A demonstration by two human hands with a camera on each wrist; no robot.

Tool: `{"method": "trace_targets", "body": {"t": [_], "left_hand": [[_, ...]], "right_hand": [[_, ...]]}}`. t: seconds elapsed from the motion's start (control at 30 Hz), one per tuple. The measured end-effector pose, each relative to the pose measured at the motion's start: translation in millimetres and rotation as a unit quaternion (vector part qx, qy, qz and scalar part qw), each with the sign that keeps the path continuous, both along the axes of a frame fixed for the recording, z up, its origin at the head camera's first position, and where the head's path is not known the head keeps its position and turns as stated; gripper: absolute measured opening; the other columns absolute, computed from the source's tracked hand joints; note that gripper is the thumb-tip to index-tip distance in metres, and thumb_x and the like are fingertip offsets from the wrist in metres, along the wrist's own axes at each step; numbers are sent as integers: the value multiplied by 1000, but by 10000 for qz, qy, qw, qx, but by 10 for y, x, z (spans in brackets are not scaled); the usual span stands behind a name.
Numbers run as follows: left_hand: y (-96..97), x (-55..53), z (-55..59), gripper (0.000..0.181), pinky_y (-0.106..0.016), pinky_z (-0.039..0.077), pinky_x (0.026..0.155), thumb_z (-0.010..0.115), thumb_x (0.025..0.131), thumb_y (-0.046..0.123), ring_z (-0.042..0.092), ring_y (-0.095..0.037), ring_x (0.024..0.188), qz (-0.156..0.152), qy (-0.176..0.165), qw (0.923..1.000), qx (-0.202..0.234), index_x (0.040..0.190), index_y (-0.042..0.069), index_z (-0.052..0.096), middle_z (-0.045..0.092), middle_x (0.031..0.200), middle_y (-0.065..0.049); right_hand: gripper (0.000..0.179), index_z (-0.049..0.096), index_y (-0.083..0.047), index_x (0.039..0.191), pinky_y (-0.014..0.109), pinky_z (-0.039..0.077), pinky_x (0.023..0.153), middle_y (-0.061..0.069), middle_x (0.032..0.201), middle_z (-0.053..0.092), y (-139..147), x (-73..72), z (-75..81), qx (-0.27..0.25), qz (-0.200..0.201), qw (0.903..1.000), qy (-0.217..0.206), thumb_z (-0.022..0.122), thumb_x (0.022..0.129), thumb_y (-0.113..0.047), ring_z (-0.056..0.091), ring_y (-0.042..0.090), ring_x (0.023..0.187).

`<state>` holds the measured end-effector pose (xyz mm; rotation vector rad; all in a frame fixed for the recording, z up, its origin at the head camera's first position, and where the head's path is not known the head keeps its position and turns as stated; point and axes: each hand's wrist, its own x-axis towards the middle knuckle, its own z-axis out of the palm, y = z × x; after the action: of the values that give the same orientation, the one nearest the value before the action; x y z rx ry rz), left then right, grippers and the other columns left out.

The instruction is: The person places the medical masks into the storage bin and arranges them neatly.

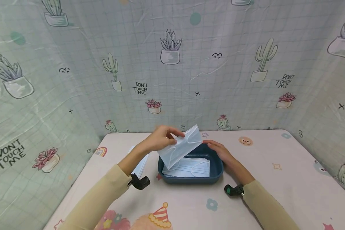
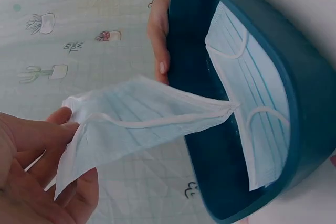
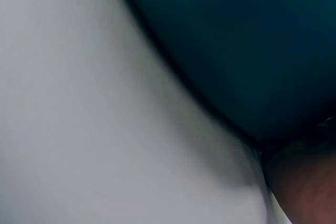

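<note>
My left hand pinches a pale blue face mask by one end between thumb and fingers. The mask hangs tilted above a dark blue basin, one corner close to the face masks lying flat inside. My right hand rests against the basin's back right side, its fingers stretched along the rim. In the right wrist view only the basin's dark wall and a blurred bit of skin show. More masks lie left of the basin, partly hidden by my left forearm.
The basin stands on a table with a pale printed cover. Behind it hangs a curtain with cactus drawings, which also runs along both sides. A small black device is strapped to each wrist.
</note>
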<state>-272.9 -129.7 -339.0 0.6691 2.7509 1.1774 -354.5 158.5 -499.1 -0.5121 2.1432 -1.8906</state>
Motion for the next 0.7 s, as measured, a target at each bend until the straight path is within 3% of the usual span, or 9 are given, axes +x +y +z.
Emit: {"method": "trace_targets", "body": {"t": [0.2, 0.43, 0.7], "left_hand": [[69, -72, 83, 33, -30, 61, 81, 65, 93, -5, 70, -18, 92, -493, -132, 9986, -168, 120, 11, 77, 72, 127, -10], [118, -139, 89, 31, -25, 58, 82, 65, 93, -7, 69, -16, 89, -1329, -351, 9901, -275, 119, 5, 76, 74, 121, -10], [184, -212, 61, 31, -23, 56, 79, 65, 92, -7, 66, -14, 85, -1742, -534, 9822, -462, 118, 5, 77, 74, 121, -10]], "right_hand": [[51, 43, -2, 155, 58, 17, 129, 21, 164, 39, 5, 8, 4, -31, -15, 10000, -56, 43, 111, -28, 31, 39, 155], [52, 37, -1, 158, 62, 8, 129, 22, 166, 34, 4, 16, 24, 235, -125, 9996, -138, 37, 112, -24, 22, 41, 158], [53, 33, 0, 160, 62, 5, 130, 22, 167, 31, 0, 29, 27, 200, -179, 9996, -117, 37, 111, -22, 16, 41, 160]]}}
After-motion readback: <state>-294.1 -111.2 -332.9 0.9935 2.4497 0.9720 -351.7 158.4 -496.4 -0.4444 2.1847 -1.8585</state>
